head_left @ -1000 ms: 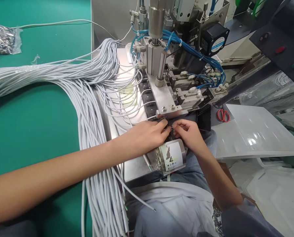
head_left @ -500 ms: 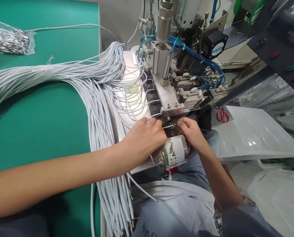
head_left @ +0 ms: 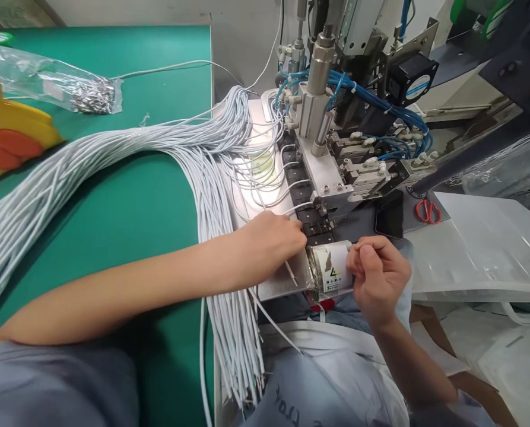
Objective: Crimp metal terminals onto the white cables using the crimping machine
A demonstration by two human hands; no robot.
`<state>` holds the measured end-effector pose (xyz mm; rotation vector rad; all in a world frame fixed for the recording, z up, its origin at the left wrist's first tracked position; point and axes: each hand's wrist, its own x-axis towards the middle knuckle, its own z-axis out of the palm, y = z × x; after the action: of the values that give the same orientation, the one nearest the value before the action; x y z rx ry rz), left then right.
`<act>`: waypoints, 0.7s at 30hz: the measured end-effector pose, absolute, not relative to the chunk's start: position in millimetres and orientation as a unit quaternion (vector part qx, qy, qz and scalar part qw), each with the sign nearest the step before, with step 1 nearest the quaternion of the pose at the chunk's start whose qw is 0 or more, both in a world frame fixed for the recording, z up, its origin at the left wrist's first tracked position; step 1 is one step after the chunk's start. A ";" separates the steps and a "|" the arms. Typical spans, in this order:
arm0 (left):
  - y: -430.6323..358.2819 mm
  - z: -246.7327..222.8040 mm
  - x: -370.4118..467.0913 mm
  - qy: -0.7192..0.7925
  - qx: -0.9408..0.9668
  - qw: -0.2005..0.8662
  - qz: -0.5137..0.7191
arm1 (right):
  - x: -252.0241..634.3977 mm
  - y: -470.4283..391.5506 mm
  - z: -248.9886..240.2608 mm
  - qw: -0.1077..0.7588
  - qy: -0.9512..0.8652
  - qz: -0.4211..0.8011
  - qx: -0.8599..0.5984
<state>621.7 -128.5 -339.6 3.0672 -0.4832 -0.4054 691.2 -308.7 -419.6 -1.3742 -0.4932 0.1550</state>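
My left hand (head_left: 279,244) is closed in a fist beside the front of the machine's black clamp row (head_left: 316,228). Half a second ago a white cable showed in its fingers; the fist now hides most of what it holds. A loose white cable end (head_left: 291,273) lies just below the fist. My right hand (head_left: 378,273) is held closed at the right end of a labelled clear roll (head_left: 331,267), thumb pressed to curled fingers. Whatever is in that pinch is too small to make out. Several white cables (head_left: 286,196) run from the bundle into the clamps.
A thick white cable bundle (head_left: 126,139) crosses the green table (head_left: 113,207). The metal press (head_left: 320,130) rises behind the clamps. A bag of metal parts (head_left: 93,95) and a yellow toy-like object (head_left: 6,130) sit left. Red scissors (head_left: 427,212) and a phone-like black slab (head_left: 389,213) are right.
My right hand has drawn away from the clamp row, down and right to the roll. My left fist has pulled back slightly from the clamps. The view has swung left.
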 end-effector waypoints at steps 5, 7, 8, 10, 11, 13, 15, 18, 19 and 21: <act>-114.8 -338.2 634.4 -0.200 0.968 0.107 -0.111 | 700.1 -308.6 -413.1 0.800 -0.191 0.098 -0.560; -112.3 -335.6 641.9 -0.191 0.965 0.144 -0.110 | 705.5 -309.0 -408.7 0.811 -0.163 0.105 -0.552; -111.9 -335.3 645.5 -0.187 0.964 0.162 -0.102 | 708.1 -309.1 -407.0 0.810 -0.151 0.105 -0.556; -112.4 -337.2 651.4 -0.188 0.959 0.198 -0.077 | 712.5 -309.4 -405.3 0.799 -0.140 0.106 -0.575; -113.2 -339.2 653.4 -0.192 0.955 0.217 -0.058 | 714.0 -309.6 -405.2 0.792 -0.139 0.104 -0.585; -115.5 -344.2 655.2 -0.201 0.948 0.244 -0.019 | 715.3 -310.0 -406.0 0.777 -0.142 0.106 -0.604; -118.4 -349.3 654.4 -0.215 0.944 0.250 0.021 | 714.4 -310.2 -406.8 0.760 -0.151 0.116 -0.621; -123.6 -356.2 651.7 -0.242 0.942 0.221 0.074 | 710.7 -309.0 -405.9 0.730 -0.176 0.134 -0.646; -125.2 -358.6 651.1 -0.248 0.941 0.210 0.091 | 709.6 -308.0 -404.9 0.721 -0.187 0.135 -0.653; -127.5 -363.9 651.2 -0.244 0.938 0.207 0.133 | 708.3 -305.8 -402.3 0.709 -0.209 0.131 -0.661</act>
<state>651.2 -127.5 -363.9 2.6130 -0.6800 0.3704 708.3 -305.8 -402.3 -1.4675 -0.4643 0.2913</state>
